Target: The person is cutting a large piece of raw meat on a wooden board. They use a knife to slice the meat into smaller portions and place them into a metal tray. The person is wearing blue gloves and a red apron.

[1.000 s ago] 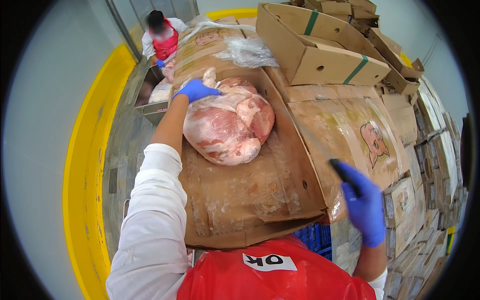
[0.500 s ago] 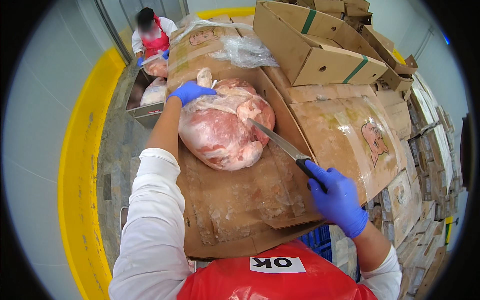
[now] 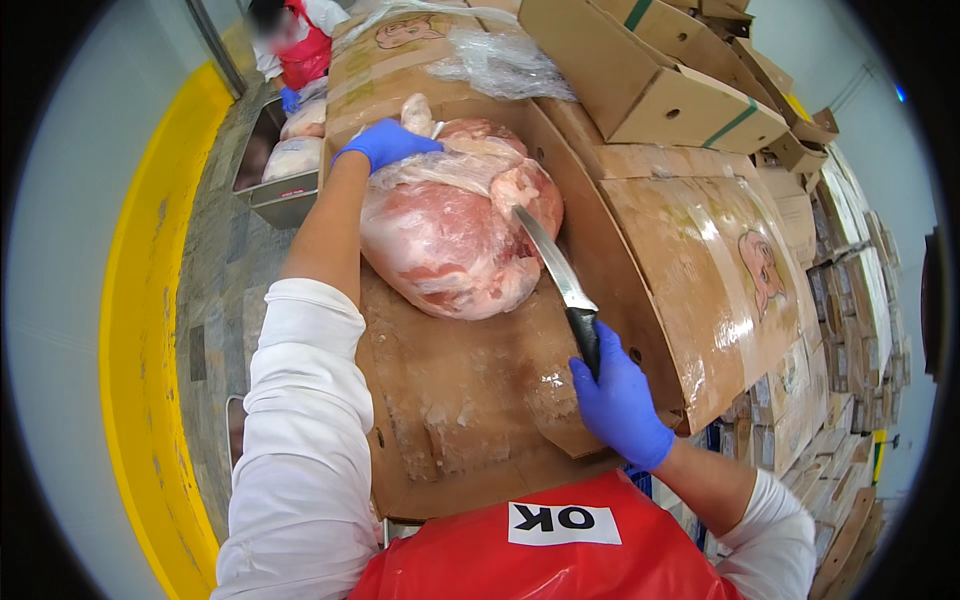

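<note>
A large piece of raw pinkish meat (image 3: 440, 240), partly covered in clear plastic, lies at the far end of an open cardboard box (image 3: 490, 420). My left hand (image 3: 385, 147), in a blue glove, grips the plastic-covered top of the meat beside a pale bone end. My right hand (image 3: 620, 405), also gloved in blue, is closed on the black handle of a long knife (image 3: 555, 262), whose blade tip touches the right side of the meat.
A co-worker (image 3: 300, 45) in a red apron stands beside a steel bin (image 3: 285, 200) at upper left. Empty cartons (image 3: 660, 110) are stacked at upper right; flattened cardboard (image 3: 700, 300) and stacked boxes (image 3: 850, 310) sit rightward. A yellow curb (image 3: 140, 350) runs left.
The knife has swung from the right up onto the meat, and my right hand has moved left with it. My left hand stays on the meat, which appears slightly higher in view.
</note>
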`<state>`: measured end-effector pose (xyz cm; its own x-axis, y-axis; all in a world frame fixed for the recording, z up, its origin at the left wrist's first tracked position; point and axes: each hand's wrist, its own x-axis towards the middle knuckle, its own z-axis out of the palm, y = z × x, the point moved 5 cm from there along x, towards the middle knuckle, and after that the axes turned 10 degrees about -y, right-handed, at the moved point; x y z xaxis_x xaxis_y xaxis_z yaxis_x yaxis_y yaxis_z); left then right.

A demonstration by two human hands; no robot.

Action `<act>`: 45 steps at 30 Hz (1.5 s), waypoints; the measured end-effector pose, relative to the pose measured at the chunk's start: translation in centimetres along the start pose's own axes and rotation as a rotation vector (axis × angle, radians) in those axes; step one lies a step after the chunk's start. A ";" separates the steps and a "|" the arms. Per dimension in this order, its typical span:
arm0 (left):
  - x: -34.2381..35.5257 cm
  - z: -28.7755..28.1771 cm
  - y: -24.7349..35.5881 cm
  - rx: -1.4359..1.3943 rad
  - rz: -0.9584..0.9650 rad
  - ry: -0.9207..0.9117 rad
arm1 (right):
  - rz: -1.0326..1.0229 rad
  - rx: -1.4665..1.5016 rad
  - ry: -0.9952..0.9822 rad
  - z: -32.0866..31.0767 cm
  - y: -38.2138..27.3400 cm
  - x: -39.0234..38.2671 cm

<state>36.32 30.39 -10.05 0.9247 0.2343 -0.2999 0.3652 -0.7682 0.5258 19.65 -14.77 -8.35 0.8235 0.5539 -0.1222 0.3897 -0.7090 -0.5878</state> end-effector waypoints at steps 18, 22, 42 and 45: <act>-0.4 0.5 -0.5 -0.015 -0.034 0.066 | 0.139 0.223 -0.114 0.0 0.2 -0.6; 0.3 0.4 -0.9 -0.008 -0.007 0.097 | 0.167 0.196 -0.006 -6.0 0.3 -1.1; -0.9 -0.3 0.6 0.011 0.028 0.098 | 0.177 0.117 0.117 0.1 -1.5 2.7; -0.7 -0.2 0.3 -0.021 0.011 0.094 | 0.264 0.224 0.069 4.1 -1.5 2.5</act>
<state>35.80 30.05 -9.53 0.9342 0.2820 -0.2183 0.3564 -0.7588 0.5452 19.43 -10.53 -11.04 0.9126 0.3283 -0.2436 0.0657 -0.7059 -0.7052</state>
